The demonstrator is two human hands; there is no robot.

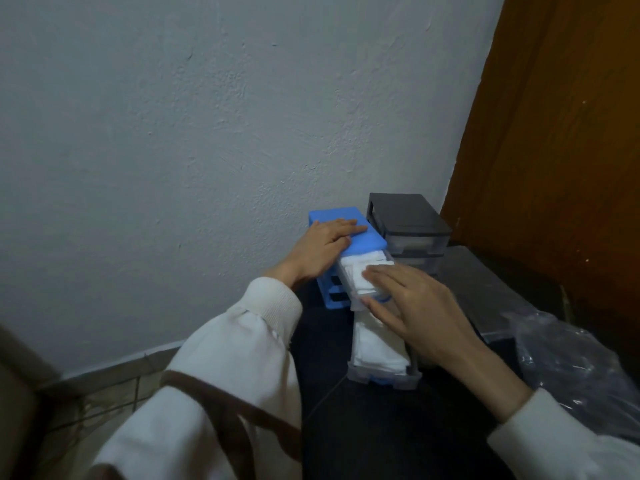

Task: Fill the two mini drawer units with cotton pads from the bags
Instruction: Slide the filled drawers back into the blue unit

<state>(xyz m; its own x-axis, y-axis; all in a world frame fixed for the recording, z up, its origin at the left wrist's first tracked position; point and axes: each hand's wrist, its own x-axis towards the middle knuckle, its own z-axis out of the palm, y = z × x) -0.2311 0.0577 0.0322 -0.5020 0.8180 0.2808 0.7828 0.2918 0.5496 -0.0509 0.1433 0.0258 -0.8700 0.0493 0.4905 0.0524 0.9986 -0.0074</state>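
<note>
The blue drawer unit [349, 227] stands against the wall, its top drawer [360, 277] pulled out and packed with white cotton pads [353, 271]. Just beside it stands the dark grey drawer unit [408, 223], drawers closed. A second clear drawer [382, 355], removed and full of pads, lies in front.

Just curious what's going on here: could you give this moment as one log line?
left hand: flat on blue drawer unit | right hand: pressing cotton pads into top drawer | lower drawer: out, filled
</note>
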